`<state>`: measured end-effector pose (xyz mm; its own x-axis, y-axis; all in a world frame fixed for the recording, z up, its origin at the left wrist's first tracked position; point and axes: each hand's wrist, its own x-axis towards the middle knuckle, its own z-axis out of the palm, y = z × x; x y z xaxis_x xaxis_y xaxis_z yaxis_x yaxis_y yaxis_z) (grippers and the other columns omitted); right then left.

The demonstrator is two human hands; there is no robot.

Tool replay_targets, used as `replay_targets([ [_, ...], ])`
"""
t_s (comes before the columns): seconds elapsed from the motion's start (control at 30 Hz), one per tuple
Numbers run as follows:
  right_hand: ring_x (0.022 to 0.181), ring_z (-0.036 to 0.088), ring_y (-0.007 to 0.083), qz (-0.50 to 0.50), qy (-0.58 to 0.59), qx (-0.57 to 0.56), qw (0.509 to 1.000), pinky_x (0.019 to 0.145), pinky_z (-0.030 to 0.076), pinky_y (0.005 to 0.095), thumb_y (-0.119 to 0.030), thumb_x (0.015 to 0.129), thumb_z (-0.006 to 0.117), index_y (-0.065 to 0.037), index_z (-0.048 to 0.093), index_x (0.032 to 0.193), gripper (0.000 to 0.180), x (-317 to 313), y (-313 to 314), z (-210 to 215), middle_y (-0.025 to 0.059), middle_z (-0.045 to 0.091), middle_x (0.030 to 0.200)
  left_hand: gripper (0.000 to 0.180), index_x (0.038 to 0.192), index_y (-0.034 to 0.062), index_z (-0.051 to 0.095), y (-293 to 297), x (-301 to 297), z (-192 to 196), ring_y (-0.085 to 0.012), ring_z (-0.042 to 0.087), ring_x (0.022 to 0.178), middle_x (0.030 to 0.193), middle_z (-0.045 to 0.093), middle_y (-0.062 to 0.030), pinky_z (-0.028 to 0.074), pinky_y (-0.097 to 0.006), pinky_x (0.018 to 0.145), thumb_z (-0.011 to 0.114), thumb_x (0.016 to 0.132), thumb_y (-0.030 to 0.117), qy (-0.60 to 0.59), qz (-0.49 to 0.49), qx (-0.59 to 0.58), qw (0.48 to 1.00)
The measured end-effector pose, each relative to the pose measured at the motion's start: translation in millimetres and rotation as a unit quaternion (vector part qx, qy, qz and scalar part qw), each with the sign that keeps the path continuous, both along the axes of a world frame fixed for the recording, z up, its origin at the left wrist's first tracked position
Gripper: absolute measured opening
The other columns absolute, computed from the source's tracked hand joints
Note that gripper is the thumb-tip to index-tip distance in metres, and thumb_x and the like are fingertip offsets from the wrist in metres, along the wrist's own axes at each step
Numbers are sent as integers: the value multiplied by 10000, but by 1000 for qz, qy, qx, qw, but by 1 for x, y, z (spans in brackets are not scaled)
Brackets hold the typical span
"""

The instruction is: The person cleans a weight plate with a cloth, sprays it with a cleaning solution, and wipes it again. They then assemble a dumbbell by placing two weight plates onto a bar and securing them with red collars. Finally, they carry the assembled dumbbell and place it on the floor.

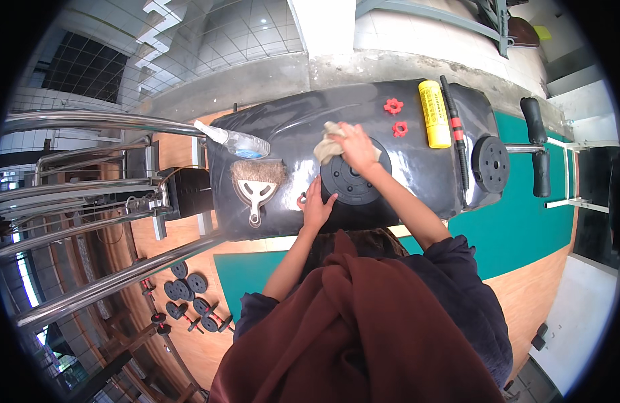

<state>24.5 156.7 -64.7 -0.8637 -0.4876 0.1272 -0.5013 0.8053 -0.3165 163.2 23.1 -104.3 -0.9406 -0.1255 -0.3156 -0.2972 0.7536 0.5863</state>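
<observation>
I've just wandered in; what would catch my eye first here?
Probably the bright yellow cylindrical container, lying toward the right end of the glossy black surface, with two red star-shaped nuts to its left. Mid-surface, the right hand holds a beige cloth on a black weight plate.

Right hand point(356, 146) holds beige cloth point(325, 149) on round black weight plate point(356, 190); left hand point(317, 208) near front edge of glossy black surface point(293, 124).

A gym: dumbbells point(209, 323) on the floor point(528, 289)
</observation>
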Motion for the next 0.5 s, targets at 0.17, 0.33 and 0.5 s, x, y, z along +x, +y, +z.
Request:
replay_targets([
  [0.17, 946, 469, 329, -138, -48, -50, 988, 808, 462, 392, 41, 610, 609, -221, 566, 1134, 588, 15, 45, 13, 69, 444, 1164, 738, 1368, 85, 263, 0, 2, -3, -193, 332, 1255, 1362, 360, -88, 157, -488, 980, 606, 788, 387, 12, 3, 4, 1000],
  [0.33, 968, 466, 345, -198, -34, -88, 976, 829, 440, 401, 68, 587, 609, -230, 559, 1154, 642, 73, 68, 12, 116, 427, 1177, 719, 1373, 107, 260, -3, 5, -10, -189, 323, 1260, 1363, 357, -80, 167, -511, 975, 592, 799, 388, 27, -6, 11, 1000],
  [0.5, 1010, 469, 353, -224, -79, -116, 964, 859, 425, 401, 59, 569, 615, -224, 575, 1136, 635, 133, 63, 9, 132, 423, 1191, 711, 1374, 115, 260, -7, 5, -15, -191, 340, 1242, 1348, 366, -68, 184, -519, 966, 585, 804, 388, 43, -25, -2, 999],
])
